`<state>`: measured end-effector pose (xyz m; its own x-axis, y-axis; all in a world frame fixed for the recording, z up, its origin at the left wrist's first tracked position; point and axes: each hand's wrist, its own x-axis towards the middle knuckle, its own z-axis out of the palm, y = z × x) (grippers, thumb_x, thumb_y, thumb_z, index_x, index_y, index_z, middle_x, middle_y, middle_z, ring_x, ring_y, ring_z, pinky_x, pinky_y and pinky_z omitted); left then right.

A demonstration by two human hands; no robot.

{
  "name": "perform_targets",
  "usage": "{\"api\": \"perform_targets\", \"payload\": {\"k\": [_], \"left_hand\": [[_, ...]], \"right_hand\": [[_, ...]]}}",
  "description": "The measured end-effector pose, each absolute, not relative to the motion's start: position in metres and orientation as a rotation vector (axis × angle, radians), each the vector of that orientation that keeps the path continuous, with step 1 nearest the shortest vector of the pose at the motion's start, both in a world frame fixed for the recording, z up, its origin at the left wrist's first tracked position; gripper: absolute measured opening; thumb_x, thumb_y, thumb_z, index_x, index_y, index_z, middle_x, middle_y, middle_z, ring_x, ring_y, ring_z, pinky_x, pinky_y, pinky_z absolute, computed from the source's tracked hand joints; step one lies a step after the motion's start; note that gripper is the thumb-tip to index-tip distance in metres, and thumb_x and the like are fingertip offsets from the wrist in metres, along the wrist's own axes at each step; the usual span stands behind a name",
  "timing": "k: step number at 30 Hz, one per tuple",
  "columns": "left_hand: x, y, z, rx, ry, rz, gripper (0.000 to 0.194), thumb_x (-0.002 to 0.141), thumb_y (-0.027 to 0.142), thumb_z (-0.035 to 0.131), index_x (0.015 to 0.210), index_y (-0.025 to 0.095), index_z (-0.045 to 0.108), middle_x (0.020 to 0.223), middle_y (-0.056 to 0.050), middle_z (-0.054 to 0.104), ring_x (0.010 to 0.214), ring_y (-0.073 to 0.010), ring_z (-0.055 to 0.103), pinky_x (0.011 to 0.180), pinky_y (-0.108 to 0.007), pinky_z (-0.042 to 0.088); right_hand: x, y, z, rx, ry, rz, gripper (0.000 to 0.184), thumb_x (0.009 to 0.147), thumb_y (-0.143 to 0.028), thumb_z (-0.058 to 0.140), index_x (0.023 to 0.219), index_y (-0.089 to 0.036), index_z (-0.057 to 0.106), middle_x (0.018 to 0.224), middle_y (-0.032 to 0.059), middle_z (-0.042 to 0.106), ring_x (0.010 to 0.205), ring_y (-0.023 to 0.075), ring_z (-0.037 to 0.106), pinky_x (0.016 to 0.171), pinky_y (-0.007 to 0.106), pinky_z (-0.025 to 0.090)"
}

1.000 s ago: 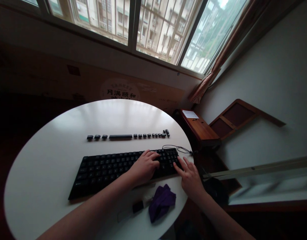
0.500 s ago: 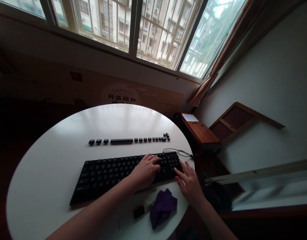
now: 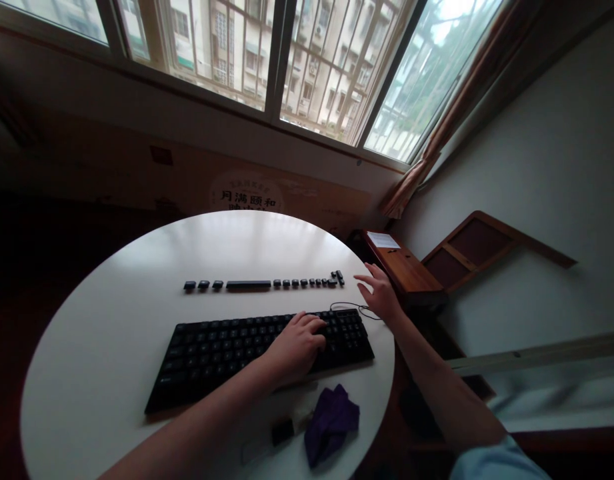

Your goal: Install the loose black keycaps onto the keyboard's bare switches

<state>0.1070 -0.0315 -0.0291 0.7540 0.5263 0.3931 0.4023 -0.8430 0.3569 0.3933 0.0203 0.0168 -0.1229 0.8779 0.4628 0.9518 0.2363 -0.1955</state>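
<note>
A black keyboard (image 3: 211,363) lies at a slant on the round white table (image 3: 97,347). My left hand (image 3: 297,343) rests on its right-hand part, fingers spread and slightly bent over the keys, covering some of them. Beyond the keyboard runs a row of loose black keycaps, with a long space bar keycap (image 3: 248,285) in it and a small cluster of keycaps (image 3: 337,277) at the right end. Just right of that cluster, over the table's edge, my right hand (image 3: 378,292) is open and holds nothing, its fingers apart and pointing left.
A purple cloth (image 3: 331,425) lies at the near edge, beside a small dark block (image 3: 283,432) and something clear. The keyboard's cable (image 3: 354,305) loops behind its right end. A wooden cabinet (image 3: 411,270) with a paper (image 3: 383,240) stands right of the table.
My right hand has left the keyboard's right end and moved up and away towards the keycap cluster. The left hand stays on the keyboard. The view has shifted slightly.
</note>
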Motion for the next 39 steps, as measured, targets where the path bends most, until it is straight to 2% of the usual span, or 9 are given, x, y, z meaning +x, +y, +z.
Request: {"api": "perform_targets", "payload": {"k": [1,5,7,10,21,34,39], "left_hand": [[0.107,-0.032,-0.029,2.702,0.728,0.718,0.018,0.084,0.011,0.058,0.083,0.022,0.072,0.127,-0.007,0.063,0.121,-0.0275,0.052,0.11,-0.05,0.03],[0.106,-0.033,-0.029,2.69,0.749,0.702,0.017,0.084,0.012,0.058,0.083,0.022,0.071,0.128,-0.006,0.063,0.122,-0.0273,0.053,0.112,-0.051,0.029],[0.106,-0.034,-0.029,2.677,0.761,0.699,0.017,0.084,0.011,0.058,0.083,0.022,0.071,0.128,-0.006,0.063,0.122,-0.0273,0.053,0.113,-0.051,0.028],[0.106,-0.034,-0.029,2.668,0.755,0.697,0.016,0.083,0.011,0.059,0.084,0.022,0.071,0.128,-0.006,0.063,0.123,-0.0276,0.053,0.113,-0.051,0.029],[0.106,-0.034,-0.029,2.659,0.757,0.691,0.016,0.082,0.011,0.06,0.083,0.022,0.072,0.129,-0.007,0.063,0.124,-0.0281,0.053,0.113,-0.053,0.027],[0.106,-0.035,-0.027,2.663,0.772,0.66,0.016,0.084,0.013,0.06,0.085,0.023,0.073,0.13,-0.006,0.062,0.124,-0.0271,0.052,0.114,-0.051,0.025],[0.106,-0.035,-0.026,2.657,0.77,0.676,0.017,0.084,0.012,0.06,0.085,0.022,0.073,0.129,-0.006,0.063,0.124,-0.0273,0.052,0.114,-0.052,0.027]], "right_hand": [[0.392,0.041,0.018,-1.756,-2.053,-0.141,0.028,0.092,-0.025,0.058,0.115,-0.024,0.074,0.149,0.0093,0.048,0.143,0.0283,0.034,0.117,0.048,0.03],[0.381,0.101,0.015,-1.87,-2.12,-0.019,0.026,0.092,-0.029,0.061,0.113,-0.023,0.075,0.14,0.0123,0.056,0.133,0.0257,0.048,0.112,0.041,0.035],[0.378,0.118,0.012,-1.929,-2.142,0.025,0.026,0.088,-0.03,0.066,0.112,-0.025,0.076,0.14,0.0116,0.056,0.131,0.0266,0.049,0.11,0.041,0.036],[0.377,0.13,0.008,-2.019,-2.15,0.054,0.027,0.083,-0.03,0.071,0.11,-0.028,0.076,0.144,0.0099,0.052,0.135,0.0302,0.043,0.11,0.046,0.034],[0.377,0.14,0.004,-2.1,-2.221,0.081,0.029,0.081,-0.032,0.073,0.11,-0.03,0.076,0.15,0.0065,0.046,0.139,0.0311,0.036,0.112,0.046,0.029],[0.358,0.144,0.001,-1.981,-2.155,0.106,0.011,0.077,-0.027,0.073,0.085,-0.029,0.08,0.13,0.0038,0.065,0.126,0.0294,0.052,0.104,0.042,0.039],[0.358,0.117,0.027,-1.785,-2.002,0.129,0.015,0.082,-0.027,0.064,0.091,-0.024,0.076,0.125,0.0051,0.067,0.122,0.0244,0.057,0.106,0.037,0.04]]}}
